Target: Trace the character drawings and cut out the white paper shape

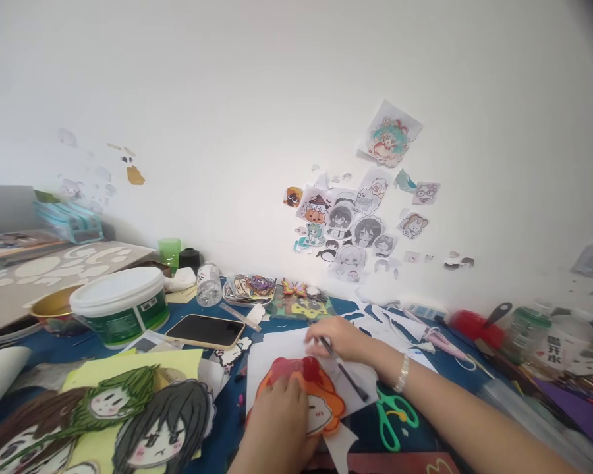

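Orange drawing [329, 394], toward the desk's [370, 434] near edge: left hand [281, 411], fingers close together, should steady it. Right hand [340, 336] holds a pen [348, 376].

Head camera: worn on the head, looking forward and down.
Plain white wall [217, 99]: faced ahead, farther off.
Dark blue tabletop [366, 436]: below, close, with bare left hand [282, 411] and right hand [337, 339].

Bright, slightly hazy, with 1 dark corner.
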The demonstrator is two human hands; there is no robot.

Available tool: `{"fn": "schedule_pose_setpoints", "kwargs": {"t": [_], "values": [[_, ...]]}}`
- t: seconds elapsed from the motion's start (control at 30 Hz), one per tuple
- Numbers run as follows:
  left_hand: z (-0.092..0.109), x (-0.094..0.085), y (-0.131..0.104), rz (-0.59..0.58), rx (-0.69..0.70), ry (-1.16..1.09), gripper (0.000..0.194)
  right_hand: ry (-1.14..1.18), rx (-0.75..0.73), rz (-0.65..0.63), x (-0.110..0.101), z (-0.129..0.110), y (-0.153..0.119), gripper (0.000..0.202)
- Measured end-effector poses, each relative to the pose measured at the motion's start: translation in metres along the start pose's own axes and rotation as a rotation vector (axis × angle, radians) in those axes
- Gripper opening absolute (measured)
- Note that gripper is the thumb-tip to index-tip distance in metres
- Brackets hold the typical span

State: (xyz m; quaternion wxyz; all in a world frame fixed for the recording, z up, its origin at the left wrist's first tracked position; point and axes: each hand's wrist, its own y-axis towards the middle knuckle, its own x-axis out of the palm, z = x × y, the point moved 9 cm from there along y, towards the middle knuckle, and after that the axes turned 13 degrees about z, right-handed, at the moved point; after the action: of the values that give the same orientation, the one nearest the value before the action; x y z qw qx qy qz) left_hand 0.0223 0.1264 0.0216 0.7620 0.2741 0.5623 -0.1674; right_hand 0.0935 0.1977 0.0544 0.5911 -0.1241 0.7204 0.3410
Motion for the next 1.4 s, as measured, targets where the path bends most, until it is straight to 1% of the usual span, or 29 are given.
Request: {"fn": "schedule_pose_setpoints", "kwargs": {"t": [0.03,0.07,0.1,0.17,0.23,0.3,0.33,0.47,0.57,0.7,0.77,0.83,0.9,1.03,1.07,1.17,1.27,1.33,1.4], "values": [[0.0,0.005,0.0,-0.041,-0.003,-0.002,0.045,-0.066,0.104,0.045,0.0,0.018,0.01,0.025],[0.0,0.007,0.0,-0.059,-0.001,0.002,0.044,-0.151,0.196,0.045,0.005,0.035,0.018,0.024],[0.001,0.007,0.0,-0.059,0.009,0.008,0.044,-0.192,0.24,0.047,0.01,0.047,0.026,0.027],[0.003,0.005,0.0,-0.048,0.027,0.016,0.043,-0.238,0.287,0.037,0.024,0.064,0.037,0.035],[0.005,0.003,0.0,-0.045,0.031,0.023,0.045,-0.274,0.303,0.021,0.037,0.073,0.042,0.026],[0.006,0.003,-0.001,-0.055,0.031,0.027,0.048,-0.3,0.299,0.009,0.046,0.075,0.042,0.016],[0.006,0.003,-0.001,-0.063,0.031,0.026,0.048,-0.309,0.294,0.008,0.048,0.075,0.041,0.015],[0.01,0.002,-0.001,-0.073,0.04,0.022,0.046,-0.322,0.29,0.032,0.048,0.077,0.04,0.021],[0.011,0.001,-0.001,-0.05,0.048,0.021,0.042,-0.325,0.316,0.072,0.048,0.08,0.049,0.026],[0.01,0.001,-0.002,-0.05,0.043,0.015,0.042,-0.302,0.316,0.083,0.057,0.079,0.068,0.021],[0.009,0.0,-0.001,-0.051,0.038,0.012,0.042,-0.288,0.31,0.098,0.059,0.079,0.073,0.022],[0.01,-0.001,0.0,-0.041,0.043,0.018,0.042,-0.283,0.325,0.125,0.058,0.085,0.072,0.026],[0.01,-0.002,0.0,-0.034,0.046,0.024,0.042,-0.278,0.365,0.145,0.056,0.096,0.066,0.029],[0.011,-0.007,-0.002,-0.009,0.036,-0.022,0.047,-0.234,0.432,0.14,0.054,0.117,0.052,0.028],[0.01,-0.009,-0.002,0.01,0.021,-0.046,0.044,-0.22,0.437,0.142,0.053,0.12,0.049,0.027],[0.0,-0.017,-0.002,0.114,-0.063,-0.119,0.03,-0.189,0.459,0.161,0.049,0.125,0.043,0.027],[-0.017,-0.023,-0.001,0.237,-0.146,-0.148,0.033,-0.158,0.496,0.164,0.048,0.131,0.038,0.032],[-0.029,-0.018,-0.001,0.237,-0.2,-0.114,0.044,-0.131,0.504,0.153,0.048,0.134,0.036,0.034],[-0.038,-0.008,0.0,0.172,-0.256,-0.083,0.058,-0.108,0.492,0.142,0.048,0.135,0.035,0.032]]}}
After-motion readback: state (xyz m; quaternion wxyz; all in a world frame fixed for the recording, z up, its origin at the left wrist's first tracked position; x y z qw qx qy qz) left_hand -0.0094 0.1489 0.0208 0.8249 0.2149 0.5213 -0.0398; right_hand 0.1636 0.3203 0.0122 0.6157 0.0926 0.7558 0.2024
